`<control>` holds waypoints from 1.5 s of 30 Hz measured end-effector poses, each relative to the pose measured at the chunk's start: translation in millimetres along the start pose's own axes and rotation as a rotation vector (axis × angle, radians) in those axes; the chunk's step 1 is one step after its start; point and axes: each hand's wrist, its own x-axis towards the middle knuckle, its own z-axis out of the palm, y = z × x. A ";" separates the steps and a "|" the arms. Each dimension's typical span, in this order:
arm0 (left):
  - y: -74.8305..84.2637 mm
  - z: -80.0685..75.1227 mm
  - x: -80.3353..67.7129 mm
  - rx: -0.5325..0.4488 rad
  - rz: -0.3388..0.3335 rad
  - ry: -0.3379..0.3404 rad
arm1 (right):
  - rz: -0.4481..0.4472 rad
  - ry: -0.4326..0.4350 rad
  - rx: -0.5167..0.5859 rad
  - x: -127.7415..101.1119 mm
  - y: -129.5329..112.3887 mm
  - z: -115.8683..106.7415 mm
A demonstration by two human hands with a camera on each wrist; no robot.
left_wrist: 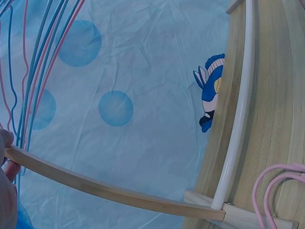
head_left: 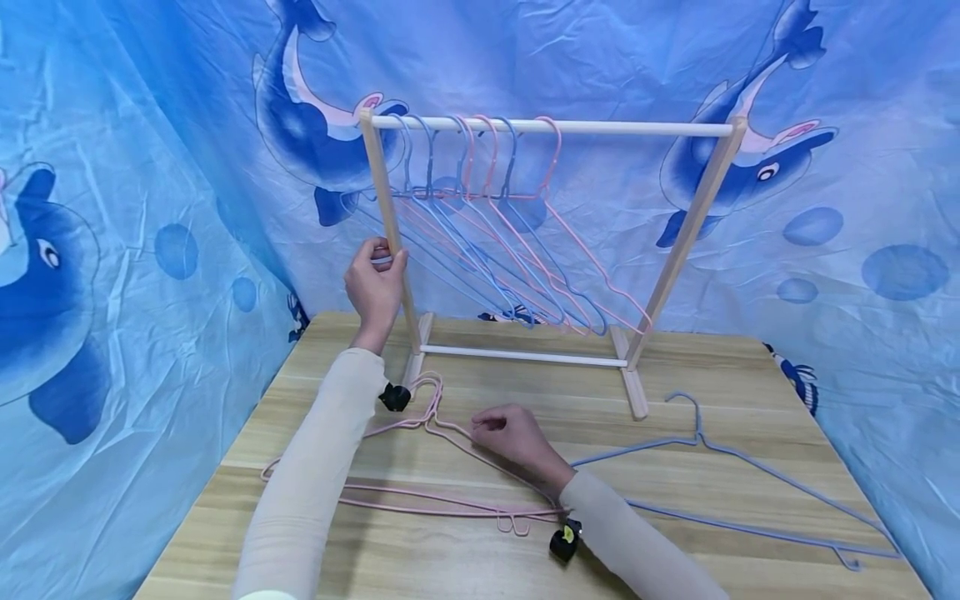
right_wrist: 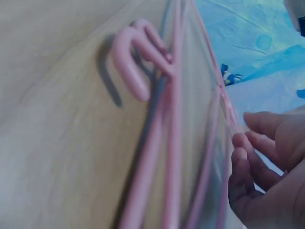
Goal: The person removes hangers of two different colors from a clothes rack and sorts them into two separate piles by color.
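From the head view, the left hand point(head_left: 375, 283) is up high, with its fingers curled around the left post of the small wooden rack point(head_left: 547, 127). The right hand point(head_left: 516, 436) is down on the wooden table point(head_left: 735, 392), with its fingers bent and pinching the wire of the pink hangers point(head_left: 420, 492) that lie flat there. This view also shows a blue hanger point(head_left: 720, 458) lying on the table to the right, and a row of pink and blue hangers point(head_left: 495, 242) hanging on the rack's top bar. The blue dolphin cloth point(head_left: 135, 208) is all around. The left wrist view shows only a bit of that hand at the edge, touching the wood post point(left_wrist: 105, 190), and it shows the rack's white bottom bar point(left_wrist: 238, 119) up close. The right wrist view is blurry, but it shows the fingertips point(right_wrist: 248, 143) closing on a thin pink wire, and the little pink hook end point(right_wrist: 136, 62) lying on the table.
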 end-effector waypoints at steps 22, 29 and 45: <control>-2.2 0.4 1.1 0.038 0.001 0.005 | -0.058 0.246 0.066 -78.0 -52.1 -118.2; -0.1 -0.9 -0.5 0.033 0.005 -0.010 | -0.019 0.331 -0.012 -94.1 -81.5 -154.3; -1.1 0.4 -1.0 0.007 0.004 -0.001 | -0.104 0.459 -0.117 -47.9 -151.9 -228.9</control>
